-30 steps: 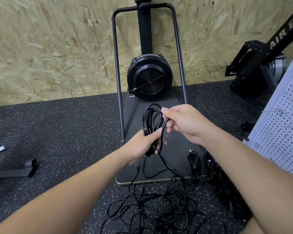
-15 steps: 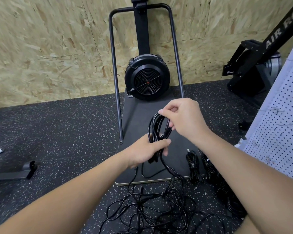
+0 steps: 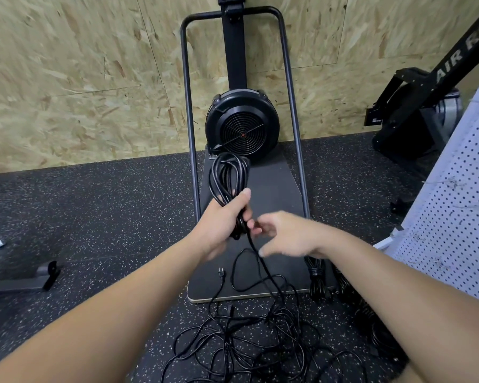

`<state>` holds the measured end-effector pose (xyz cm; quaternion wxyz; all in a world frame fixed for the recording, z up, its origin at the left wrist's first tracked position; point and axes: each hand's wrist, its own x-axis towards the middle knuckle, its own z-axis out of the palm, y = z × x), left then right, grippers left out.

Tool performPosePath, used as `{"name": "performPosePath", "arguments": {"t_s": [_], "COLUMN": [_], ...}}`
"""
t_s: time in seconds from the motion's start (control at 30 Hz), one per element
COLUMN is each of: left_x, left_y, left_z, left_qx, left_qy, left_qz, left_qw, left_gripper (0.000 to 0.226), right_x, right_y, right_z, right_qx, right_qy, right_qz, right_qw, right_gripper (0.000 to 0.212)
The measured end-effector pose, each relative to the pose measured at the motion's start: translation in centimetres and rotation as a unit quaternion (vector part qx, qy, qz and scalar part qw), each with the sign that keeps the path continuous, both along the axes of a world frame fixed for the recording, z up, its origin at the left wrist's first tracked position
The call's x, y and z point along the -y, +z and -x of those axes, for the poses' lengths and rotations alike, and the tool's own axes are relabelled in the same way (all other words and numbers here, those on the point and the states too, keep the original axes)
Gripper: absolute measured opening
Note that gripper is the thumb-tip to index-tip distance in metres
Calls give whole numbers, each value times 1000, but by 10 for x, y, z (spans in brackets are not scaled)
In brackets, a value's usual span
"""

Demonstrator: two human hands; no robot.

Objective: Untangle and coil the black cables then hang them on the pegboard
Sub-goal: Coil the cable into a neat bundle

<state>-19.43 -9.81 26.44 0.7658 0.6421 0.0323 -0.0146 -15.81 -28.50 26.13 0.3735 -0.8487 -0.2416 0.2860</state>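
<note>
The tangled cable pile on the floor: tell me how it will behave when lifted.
The tangled pile will probably hang floppy, since its thin strands lie in loose curves. Its crossed loops will likely snag and lift together. It looks light.

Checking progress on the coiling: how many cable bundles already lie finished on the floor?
2, possibly more: one tied bundle at the platform's right corner, one beside the right forearm, partly hidden.

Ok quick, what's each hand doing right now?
Left hand: closed around the coiled cable, holding it up.
Right hand: open, fingers relaxed, holding nothing, just beside the loose cable.
</note>
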Motion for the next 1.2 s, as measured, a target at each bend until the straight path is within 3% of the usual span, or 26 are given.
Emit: {"name": "performPosePath", "arguments": {"t_s": [0.1,0.23,0.4,0.53,0.67,0.77,0.93,1.0,1.1,1.2], "left_x": [-5,-17,-23,-26,-41,-46,-38,-28,-7,-3], "left_y": [4,7,9,6,6,11,13,12,6,-6], "left_z": [-4,-7,-6,-10,-19,-19,-3,5,12,9], "left_qx": [14,12,9,5,-16,-17,-58,-52,-10,1], "left_qy": [37,77,71,125,168,131,-13,-67,-155,-149], "left_qz": [23,68,95,12,25,3,-98,-129,-149,-191], "left_qw": [999,995,993,992,985,991,993,988,977,970], "left_gripper": [31,24,16,13,14,18,44,39,13,25], "right_x": [-4,-8,-10,-8,3,15,11,7,-3,-7], "right_y": [-4,3,6,23,38,40,40,40,38,45], "right_z": [7,7,7,11,10,2,-7,-7,-3,1], "right_qx": [-53,-97,-63,41,-7,-5,-58,-60,-31,-76], "right_qy": [23,-93,-153,-30,33,0,-87,-117,-136,-132], "right_qz": [-11,-115,-115,-70,-86,-124,-248,-245,-210,-230], "right_qw": [998,984,979,996,996,992,963,961,968,961], "right_gripper": [44,17,17,13,21,26,23,23,24,18]}}
